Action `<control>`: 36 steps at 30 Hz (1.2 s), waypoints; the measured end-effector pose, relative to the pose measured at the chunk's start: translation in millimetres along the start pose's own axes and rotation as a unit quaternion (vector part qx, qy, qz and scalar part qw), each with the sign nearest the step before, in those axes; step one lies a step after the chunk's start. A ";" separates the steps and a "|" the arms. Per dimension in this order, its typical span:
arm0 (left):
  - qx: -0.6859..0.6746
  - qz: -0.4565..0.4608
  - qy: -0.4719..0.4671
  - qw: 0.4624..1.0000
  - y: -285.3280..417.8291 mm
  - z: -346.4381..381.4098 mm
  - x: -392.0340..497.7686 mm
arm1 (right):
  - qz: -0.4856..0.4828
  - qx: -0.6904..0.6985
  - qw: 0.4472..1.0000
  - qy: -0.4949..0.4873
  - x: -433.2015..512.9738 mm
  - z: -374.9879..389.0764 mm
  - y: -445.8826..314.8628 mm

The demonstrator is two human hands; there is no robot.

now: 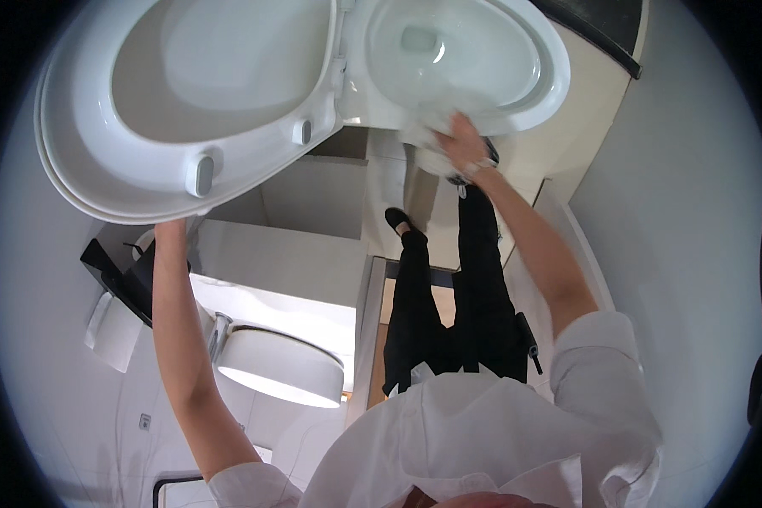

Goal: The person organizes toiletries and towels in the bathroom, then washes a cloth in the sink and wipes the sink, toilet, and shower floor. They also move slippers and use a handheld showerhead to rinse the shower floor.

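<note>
A white toilet bowl [549,70] lies before me at the top of the view, some water at its bottom. Its seat [95,101] and lid [241,51] are raised, off to the left. My right hand [467,143] holds a pale, crumpled cloth or wipe [428,124] against the near rim of the bowl; both are blurred. My left forearm reaches up to the lower edge of the raised seat. The left hand itself is hidden behind the seat, so its grip does not show.
A white washbasin [279,368] with a chrome faucet [219,333] stands at the lower left, beside a white counter [279,260]. A black holder [127,279] is near my left forearm. A pale wall [679,209] rises on the right. A doorway threshold lies behind my legs.
</note>
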State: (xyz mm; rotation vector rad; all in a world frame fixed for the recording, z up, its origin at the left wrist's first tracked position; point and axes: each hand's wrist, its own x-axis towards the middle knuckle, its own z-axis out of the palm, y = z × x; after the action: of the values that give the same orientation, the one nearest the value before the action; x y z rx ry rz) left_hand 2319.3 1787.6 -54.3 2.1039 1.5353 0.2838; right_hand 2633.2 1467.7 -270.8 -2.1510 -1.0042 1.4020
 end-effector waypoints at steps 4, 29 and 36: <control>-0.016 -0.004 -0.002 1.000 -3.4 2.0 -1.6 | -0.043 -0.219 0.969 0.105 49.6 82.9 -120.7; -0.152 -0.132 -0.049 0.978 -21.9 4.3 -19.9 | -0.193 0.064 0.879 0.432 216.0 -61.8 -226.0; -0.202 -0.163 -0.054 0.964 -35.1 2.8 -27.1 | -0.129 0.096 0.970 0.185 119.7 57.8 -140.7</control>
State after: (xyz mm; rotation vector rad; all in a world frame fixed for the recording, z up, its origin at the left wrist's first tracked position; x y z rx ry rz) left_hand 2282.5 1769.5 -71.4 1.5045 1.5731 0.3243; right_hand 2560.4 1646.8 -279.3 -1.9599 -0.9205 0.8946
